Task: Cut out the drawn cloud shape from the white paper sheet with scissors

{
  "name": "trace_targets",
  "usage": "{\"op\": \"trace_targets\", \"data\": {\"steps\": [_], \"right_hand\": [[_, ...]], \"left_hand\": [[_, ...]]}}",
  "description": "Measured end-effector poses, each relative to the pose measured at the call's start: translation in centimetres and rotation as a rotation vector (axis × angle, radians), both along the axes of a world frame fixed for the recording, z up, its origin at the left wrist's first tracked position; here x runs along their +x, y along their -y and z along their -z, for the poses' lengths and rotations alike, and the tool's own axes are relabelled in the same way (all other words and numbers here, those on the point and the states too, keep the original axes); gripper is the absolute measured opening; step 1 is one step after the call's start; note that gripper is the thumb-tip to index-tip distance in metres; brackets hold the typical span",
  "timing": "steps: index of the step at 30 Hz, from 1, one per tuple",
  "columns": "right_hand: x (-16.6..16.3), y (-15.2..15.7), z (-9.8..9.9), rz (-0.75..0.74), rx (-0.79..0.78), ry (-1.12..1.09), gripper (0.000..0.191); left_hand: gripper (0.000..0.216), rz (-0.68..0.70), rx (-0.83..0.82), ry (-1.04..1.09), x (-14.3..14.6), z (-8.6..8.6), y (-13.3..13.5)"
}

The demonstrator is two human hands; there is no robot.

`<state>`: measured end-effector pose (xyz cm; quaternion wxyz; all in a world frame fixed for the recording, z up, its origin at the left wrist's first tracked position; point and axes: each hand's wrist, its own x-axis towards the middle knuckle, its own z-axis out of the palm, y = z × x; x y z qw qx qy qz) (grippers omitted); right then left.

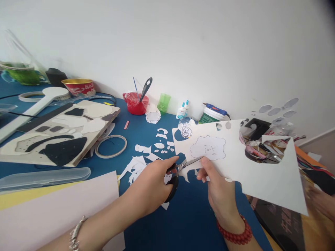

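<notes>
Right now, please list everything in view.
Scissors: 1, black-handled, in left hand
Card: 1, white, in right hand
Scraps: many, white, centre
Rings: 2, whitish, left
Cutouts: many, cream, black, on board
Sheets: 2, pinkish, yellow, front left
Brush: 1, white, left
Container: 1, green, left
Bowl: 1, red, back left
Pot: 1, red, back
Cup: 1, green, beside pot
Glue bottles: 2, white, back
Tub: 1, white-green, behind card
Tool: 1, blue, on tub
Table: 1, blue, below
Clutter: uncounted, mixed, right
Bracelets: 2, silver, red, wrists
Hands: 2, bare, centre
</notes>
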<state>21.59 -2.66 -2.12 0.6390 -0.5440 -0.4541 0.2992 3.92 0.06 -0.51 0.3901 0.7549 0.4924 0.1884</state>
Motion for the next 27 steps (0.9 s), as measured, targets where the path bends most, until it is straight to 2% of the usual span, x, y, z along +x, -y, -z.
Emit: {"op": "trace_targets", "data": {"steps": [8,18,20,23,27], "right_hand": [[-0.1,-0.2,-0.1,0.011,0.017,-0.014,0.034],[-0.1,-0.4,-0.3,-0.010,-0.016,-0.102,0.037],[0.5,-0.7,-0.5,0.024,-0.047,-0.221,0.036],[1.5,-1.3,-1.0,0.107,-0.019,-0.544,0.039],[2.0,-2.0,-1.5,0.044,0.041,-0.844,0.052]], "left_hand": [[0.064,0.024,-0.012,0.005,0.0,-0.8,-0.1],[0.062,0.010,-0.035,0.081,0.0,0.2,-0.2],[0.063,0.001,-0.063,0.130,0.0,0.1,-0.4],[0.063,-0.015,-0.139,0.188,-0.1,-0.1,-0.5],[0.052,-0.004,-0.150,0.165,0.1,0.0,-0.1]]}}
